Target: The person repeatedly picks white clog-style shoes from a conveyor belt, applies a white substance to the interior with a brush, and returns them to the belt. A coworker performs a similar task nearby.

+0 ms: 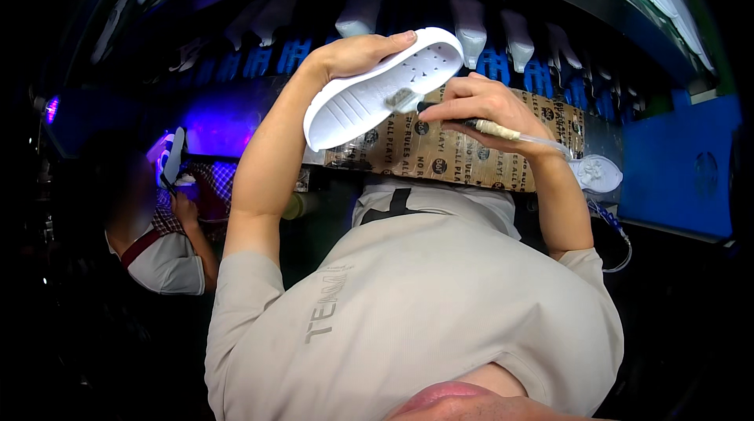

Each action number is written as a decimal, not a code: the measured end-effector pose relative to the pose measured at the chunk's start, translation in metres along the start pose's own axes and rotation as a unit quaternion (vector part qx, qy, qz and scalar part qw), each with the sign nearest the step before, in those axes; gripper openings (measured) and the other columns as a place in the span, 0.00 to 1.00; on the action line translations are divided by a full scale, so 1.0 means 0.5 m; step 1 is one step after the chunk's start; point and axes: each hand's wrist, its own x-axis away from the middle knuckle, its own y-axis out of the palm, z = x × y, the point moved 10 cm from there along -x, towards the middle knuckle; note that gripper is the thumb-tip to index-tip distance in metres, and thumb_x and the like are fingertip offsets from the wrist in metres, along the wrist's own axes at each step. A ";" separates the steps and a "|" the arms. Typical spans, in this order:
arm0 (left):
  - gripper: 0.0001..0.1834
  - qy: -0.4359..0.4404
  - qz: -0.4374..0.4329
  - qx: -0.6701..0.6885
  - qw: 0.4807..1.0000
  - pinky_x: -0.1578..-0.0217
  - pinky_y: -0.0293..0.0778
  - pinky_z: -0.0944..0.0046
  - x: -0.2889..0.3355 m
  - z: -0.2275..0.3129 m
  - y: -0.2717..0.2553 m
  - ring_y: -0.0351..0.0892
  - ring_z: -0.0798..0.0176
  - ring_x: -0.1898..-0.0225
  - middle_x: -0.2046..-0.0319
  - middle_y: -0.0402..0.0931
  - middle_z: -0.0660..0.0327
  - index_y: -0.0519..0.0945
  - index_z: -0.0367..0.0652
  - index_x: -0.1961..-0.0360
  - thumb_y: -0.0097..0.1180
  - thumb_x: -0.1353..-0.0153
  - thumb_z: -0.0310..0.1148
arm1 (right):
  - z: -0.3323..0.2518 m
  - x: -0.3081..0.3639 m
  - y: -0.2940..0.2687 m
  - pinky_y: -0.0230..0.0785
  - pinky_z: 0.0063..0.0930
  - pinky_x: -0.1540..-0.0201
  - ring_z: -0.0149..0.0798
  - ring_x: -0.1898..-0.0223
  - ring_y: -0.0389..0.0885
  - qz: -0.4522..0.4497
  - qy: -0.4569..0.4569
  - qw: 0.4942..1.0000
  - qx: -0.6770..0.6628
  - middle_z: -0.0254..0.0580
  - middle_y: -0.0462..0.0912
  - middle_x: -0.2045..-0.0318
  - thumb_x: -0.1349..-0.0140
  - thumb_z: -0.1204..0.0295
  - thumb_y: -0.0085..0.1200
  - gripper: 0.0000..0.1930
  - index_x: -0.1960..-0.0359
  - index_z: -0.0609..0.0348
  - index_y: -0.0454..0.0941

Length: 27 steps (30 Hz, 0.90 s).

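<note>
A white shoe sole (349, 111) is tilted in front of me, its hollow inner side with grooves and small holes facing me. My left hand (357, 56) is closed on its far-left edge, the thumb lying over the rim. In my right hand (491, 107) is a brush (459, 118) with a dark handle, pale wrapping and a clear tube running back past the wrist. The brush's bristles (403, 100) touch or hover just over the inside of the sole, near its middle; which of the two I cannot tell.
Below the sole lies a bench covered with printed brown tape (448, 155). Behind it, shoe parts (470, 24) stand in a row on blue holders (493, 64). Another white sole (597, 175) rests at right, beside a blue panel (675, 173). A co-worker (161, 248) sits at left, holding a shoe.
</note>
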 end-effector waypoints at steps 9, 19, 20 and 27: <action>0.44 -0.022 0.022 -0.074 0.997 0.59 0.83 0.61 0.003 -0.039 -0.028 0.88 0.50 0.55 0.50 0.83 0.39 0.82 0.38 0.40 0.41 0.31 0.71 | 0.002 0.008 -0.028 0.71 0.32 0.63 0.35 0.68 0.76 -0.032 -0.021 0.999 -0.005 0.30 0.81 0.71 0.45 0.70 0.69 0.18 0.50 0.41 0.89; 0.36 -0.080 0.046 0.257 0.962 0.68 0.87 0.57 0.030 -0.122 0.000 0.90 0.52 0.65 0.56 0.85 0.42 0.79 0.35 0.40 0.38 0.23 0.59 | 0.024 0.036 -0.034 0.66 0.32 0.63 0.34 0.70 0.76 0.019 0.031 0.998 -0.051 0.33 0.84 0.71 0.41 0.65 0.69 0.13 0.55 0.49 0.89; 0.35 -0.054 0.036 0.353 0.933 0.65 0.88 0.52 0.032 -0.131 0.009 0.90 0.49 0.63 0.56 0.84 0.40 0.75 0.34 0.37 0.33 0.21 0.56 | 0.031 0.041 -0.042 0.67 0.31 0.65 0.35 0.71 0.76 0.057 0.034 0.995 -0.072 0.34 0.85 0.71 0.41 0.66 0.69 0.13 0.54 0.51 0.89; 0.43 0.169 0.079 0.819 0.542 0.47 0.77 0.35 0.043 -0.432 0.150 0.70 0.32 0.35 0.34 0.65 0.35 0.61 0.41 0.25 0.34 0.28 0.64 | 0.219 0.134 0.048 0.69 0.27 0.62 0.33 0.66 0.78 0.161 0.214 0.951 -0.158 0.34 0.85 0.64 0.36 0.68 0.64 0.13 0.51 0.53 0.87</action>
